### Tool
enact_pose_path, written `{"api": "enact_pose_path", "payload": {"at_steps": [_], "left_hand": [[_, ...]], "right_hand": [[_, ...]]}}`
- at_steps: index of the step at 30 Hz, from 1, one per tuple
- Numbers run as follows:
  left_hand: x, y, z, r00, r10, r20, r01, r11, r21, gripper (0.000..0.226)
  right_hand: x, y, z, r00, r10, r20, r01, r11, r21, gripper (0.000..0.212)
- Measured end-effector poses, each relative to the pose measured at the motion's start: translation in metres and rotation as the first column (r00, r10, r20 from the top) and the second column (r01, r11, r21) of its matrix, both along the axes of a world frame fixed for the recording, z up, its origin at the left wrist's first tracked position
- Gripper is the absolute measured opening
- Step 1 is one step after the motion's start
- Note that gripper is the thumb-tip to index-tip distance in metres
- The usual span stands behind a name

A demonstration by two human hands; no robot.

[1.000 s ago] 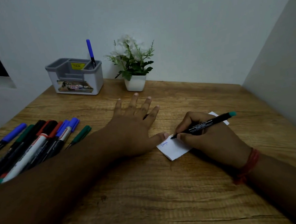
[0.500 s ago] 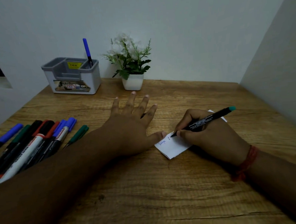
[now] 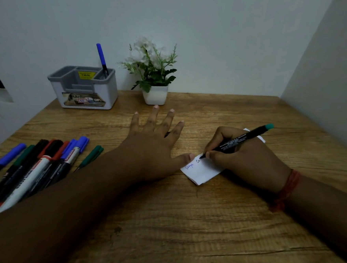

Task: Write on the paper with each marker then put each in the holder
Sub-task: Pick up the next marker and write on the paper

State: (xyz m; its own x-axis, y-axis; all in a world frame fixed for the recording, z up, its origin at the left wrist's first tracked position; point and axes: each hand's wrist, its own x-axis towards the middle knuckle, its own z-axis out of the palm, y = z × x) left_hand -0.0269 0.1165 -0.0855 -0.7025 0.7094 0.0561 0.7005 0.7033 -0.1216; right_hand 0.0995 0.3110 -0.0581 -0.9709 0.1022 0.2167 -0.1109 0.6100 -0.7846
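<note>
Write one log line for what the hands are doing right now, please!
right hand: writing on paper with green-ended marker | left hand: flat, thumb pinning paper | holder: one blue marker

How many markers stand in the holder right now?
1: a blue-capped marker stands upright in the back right compartment of the grey holder. The other compartments look empty, though their floors are partly hidden.
</note>
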Motion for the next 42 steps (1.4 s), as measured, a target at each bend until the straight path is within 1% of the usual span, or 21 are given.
{"api": "enact_pose_path", "payload": {"at_steps": [4, 9, 13, 22, 26, 39, 42], "left_hand": [[0.0001, 0.0001, -0.0005, 1.0, 0.0, 0.006, 0.0, 1.0, 0.005, 0.096], [0.0004, -0.0003, -0.0003, 1.0, -0.001, 0.003, 0.001, 1.0, 0.011, 0.096], [0.0012, 0.0001, 0.0009, 1.0, 0.001, 0.013, -0.001, 1.0, 0.002, 0.096], [0.0039, 0.0, 0.0054, 1.0, 0.006, 0.02, -0.006, 1.0, -0.023, 0.097], [0.0036, 0.0002, 0.0057, 1.0, 0.008, 0.019, -0.008, 1.0, -0.026, 0.098], [0.0036, 0.0004, 0.0052, 1.0, 0.01, 0.013, -0.009, 1.0, -0.022, 0.097], [0.0031, 0.0002, 0.0049, 1.0, 0.001, -0.005, -0.001, 1.0, -0.011, 0.095]], "right_hand": [[0.0008, -0.0001, -0.0005, 1.0, -0.005, -0.004, 0.005, 1.0, 0.001, 0.01], [0.0009, -0.0007, -0.0006, 1.0, 0.006, -0.003, -0.006, 1.0, -0.014, 0.007], [0.0005, -0.0007, -0.0006, 1.0, -0.02, -0.009, 0.019, 1.0, -0.011, 0.007], [0.0024, -0.002, 0.0005, 0.999, -0.03, -0.015, 0.03, 1.0, 0.002, 0.009], [0.0015, -0.0001, 0.0004, 0.999, -0.037, -0.026, 0.037, 0.999, -0.03, 0.012], [-0.0005, -0.0003, 0.0004, 0.999, -0.043, -0.008, 0.043, 0.999, 0.005, 0.008], [-0.0002, 0.0022, -0.0006, 0.997, -0.069, -0.033, 0.067, 0.997, -0.046, 0.013]]}}
